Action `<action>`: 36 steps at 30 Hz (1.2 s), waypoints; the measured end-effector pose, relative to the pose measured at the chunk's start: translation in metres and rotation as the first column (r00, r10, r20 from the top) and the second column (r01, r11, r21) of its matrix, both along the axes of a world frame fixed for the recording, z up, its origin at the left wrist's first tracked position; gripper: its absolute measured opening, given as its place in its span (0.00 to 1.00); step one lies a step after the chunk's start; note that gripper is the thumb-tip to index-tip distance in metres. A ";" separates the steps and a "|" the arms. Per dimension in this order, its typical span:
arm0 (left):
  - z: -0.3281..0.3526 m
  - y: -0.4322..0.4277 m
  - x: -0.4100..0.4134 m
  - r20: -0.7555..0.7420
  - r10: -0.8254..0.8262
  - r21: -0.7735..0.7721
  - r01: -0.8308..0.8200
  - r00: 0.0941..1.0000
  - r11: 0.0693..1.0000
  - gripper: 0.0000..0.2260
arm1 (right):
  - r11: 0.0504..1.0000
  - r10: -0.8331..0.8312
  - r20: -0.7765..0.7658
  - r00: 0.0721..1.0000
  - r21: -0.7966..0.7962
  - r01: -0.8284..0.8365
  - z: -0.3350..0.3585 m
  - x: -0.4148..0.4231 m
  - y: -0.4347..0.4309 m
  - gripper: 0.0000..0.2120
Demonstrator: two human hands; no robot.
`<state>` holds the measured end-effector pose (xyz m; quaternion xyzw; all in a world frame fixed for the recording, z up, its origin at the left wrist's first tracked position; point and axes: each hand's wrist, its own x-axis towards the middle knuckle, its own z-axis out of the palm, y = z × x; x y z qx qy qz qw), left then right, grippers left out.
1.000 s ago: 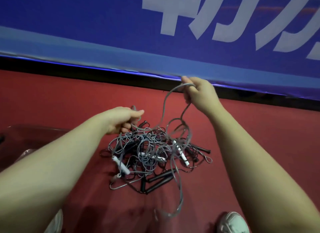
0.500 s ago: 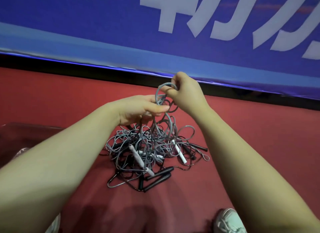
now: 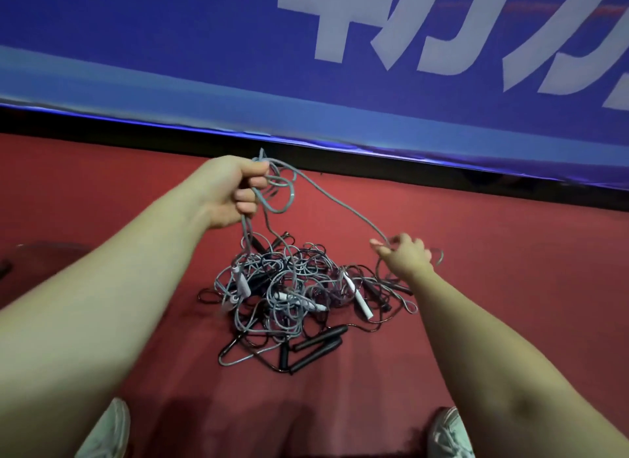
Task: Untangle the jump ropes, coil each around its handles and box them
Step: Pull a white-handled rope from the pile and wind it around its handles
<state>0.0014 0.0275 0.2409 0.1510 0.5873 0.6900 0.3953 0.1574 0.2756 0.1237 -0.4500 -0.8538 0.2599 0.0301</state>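
My left hand (image 3: 235, 188) grips loops of grey rope (image 3: 335, 201) above the tangled pile (image 3: 289, 297). My right hand (image 3: 406, 258) pinches that rope just right of the pile.

A tangled heap of grey and black jump ropes (image 3: 292, 294) with white and black handles lies on red floor.

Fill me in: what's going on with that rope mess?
A person is untangling jump ropes on a red floor. The left hand grips a raised bunch of grey rope loops; the right hand pinches a strand running out from them. The pile of grey and black ropes below is knotted, none coiled yet.
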 end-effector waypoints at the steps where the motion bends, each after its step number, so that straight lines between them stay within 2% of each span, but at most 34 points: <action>1: -0.001 0.004 0.003 0.029 0.014 0.016 -0.015 0.999 1.000 0.12 | 0.995 0.075 0.095 0.993 0.065 -0.081 0.004 -0.006 -0.006 0.34; 2: 0.000 0.007 0.005 0.048 0.028 0.034 -0.030 0.998 0.999 0.12 | 0.979 0.162 0.112 0.980 0.103 -0.174 0.009 -0.012 -0.014 0.36; 3: 0.002 0.011 0.007 0.070 0.044 0.055 -0.048 0.997 0.997 0.12 | 0.961 0.250 0.051 0.967 0.112 -0.254 0.015 -0.020 -0.024 0.34; 4: 0.005 0.014 0.008 0.100 0.063 0.086 -0.071 0.993 0.994 0.12 | 0.947 0.321 -0.115 0.940 0.071 -0.315 0.021 -0.026 -0.035 0.27; 5: 0.008 0.017 0.008 0.140 0.083 0.125 -0.101 0.987 0.987 0.12 | 0.924 0.345 -0.347 0.872 -0.039 -0.381 0.027 -0.031 -0.046 0.19; 6: 0.012 0.019 0.009 0.186 0.101 0.167 -0.133 0.977 0.977 0.12 | 0.858 0.300 -0.537 0.788 -0.209 -0.469 0.034 -0.033 -0.059 0.15; 7: 0.016 0.020 0.010 0.231 0.119 0.204 -0.168 0.966 0.964 0.12 | 0.718 0.224 -0.662 0.716 -0.385 -0.580 0.039 -0.033 -0.074 0.13; 8: 0.019 0.022 0.011 0.276 0.137 0.234 -0.205 0.951 0.951 0.12 | 0.576 0.195 -0.699 0.688 -0.486 -0.657 0.038 -0.033 -0.082 0.10; 9: 0.022 0.024 0.012 0.316 0.157 0.252 -0.242 0.936 0.937 0.12 | 0.467 0.255 -0.683 0.685 -0.533 -0.706 0.038 -0.033 -0.090 0.06; 10: 0.024 0.026 0.014 0.353 0.176 0.263 -0.278 0.919 0.924 0.12 | 0.448 0.393 -0.618 0.681 -0.518 -0.729 0.035 -0.033 -0.098 0.11; 12: 0.024 0.029 0.017 0.409 0.214 0.266 -0.340 0.887 0.902 0.13 | 0.444 0.568 -0.493 0.659 -0.490 -0.750 0.023 -0.037 -0.113 0.19; 13: 0.024 0.030 0.017 0.427 0.233 0.262 -0.366 0.874 0.893 0.13 | 0.469 0.563 -0.486 0.669 -0.479 -0.742 0.020 -0.040 -0.119 0.16; 15: 0.023 0.028 0.011 0.462 0.271 0.261 -0.421 0.845 0.869 0.13 | 0.543 0.553 -0.459 0.695 -0.435 -0.719 0.021 -0.045 -0.126 0.04; 17: 0.016 0.017 -0.006 0.462 0.326 0.229 -0.467 0.825 0.854 0.14 | 0.577 0.564 -0.399 0.723 -0.435 -0.691 0.033 -0.044 -0.120 0.11; 19: -0.006 -0.004 -0.024 0.364 0.357 0.078 -0.410 0.860 0.909 0.14 | 0.610 0.509 -0.447 0.736 -0.415 -0.675 0.051 -0.041 -0.107 0.14; 21: -0.044 -0.032 -0.037 0.240 0.239 -0.214 -0.189 0.941 0.958 0.14 | 0.662 0.369 -0.550 0.749 -0.411 -0.627 0.083 -0.038 -0.096 0.16; 22: -0.063 -0.045 -0.037 0.220 0.149 -0.357 -0.062 0.964 0.932 0.14 | 0.705 0.366 -0.559 0.744 -0.354 -0.614 0.103 -0.038 -0.094 0.16; 23: -0.076 -0.054 -0.037 0.191 0.092 -0.479 0.011 0.977 0.878 0.14 | 0.760 0.441 -0.514 0.736 -0.223 -0.611 0.125 -0.039 -0.093 0.16; 24: -0.084 -0.058 -0.037 0.124 0.058 -0.577 0.024 0.991 0.817 0.14 | 0.780 0.577 -0.381 0.722 -0.005 -0.626 0.147 -0.043 -0.093 0.16; 25: -0.084 -0.059 -0.037 0.019 0.042 -0.645 -0.020 0.999 0.764 0.14 | 0.724 0.688 -0.189 0.700 0.229 -0.650 0.169 -0.047 -0.094 0.15; 26: -0.080 -0.056 -0.039 -0.111 0.045 -0.656 -0.107 0.993 0.747 0.12 | 0.618 0.741 -0.024 0.672 0.415 -0.667 0.189 -0.052 -0.096 0.15; 27: -0.072 -0.051 -0.042 -0.255 0.067 -0.571 -0.206 0.965 0.795 0.09 | 0.536 0.750 0.061 0.658 0.528 -0.659 0.210 -0.056 -0.101 0.15; 28: -0.059 -0.044 -0.043 -0.370 0.084 -0.414 -0.245 0.925 0.877 0.04 | 0.483 0.759 0.076 0.647 0.600 -0.637 0.229 -0.058 -0.106 0.15; 29: -0.039 -0.039 -0.039 -0.470 0.061 -0.259 -0.203 0.881 0.944 0.10 | 0.450 0.773 0.061 0.631 0.649 -0.613 0.247 -0.060 -0.113 0.14; 30: -0.020 -0.034 -0.032 -0.520 0.013 -0.087 -0.068 0.854 0.994 0.18 | 0.416 0.788 0.046 0.614 0.695 -0.586 0.263 -0.061 -0.118 0.13; 32: 0.010 -0.024 -0.009 -0.514 -0.138 0.150 0.247 0.847 0.957 0.22 | 0.358 0.810 0.035 0.586 0.760 -0.542 0.288 -0.059 -0.124 0.13; 34: 0.024 -0.013 0.013 -0.559 -0.247 0.173 0.402 0.792 0.899 0.17 | 0.348 0.819 0.001 0.574 0.795 -0.497 0.309 -0.054 -0.124 0.12; 36: 0.020 -0.006 0.027 -0.654 -0.282 0.031 0.397 0.702 0.918 0.10 | 0.359 0.803 -0.023 0.595 0.816 -0.453 0.324 -0.043 -0.121 0.12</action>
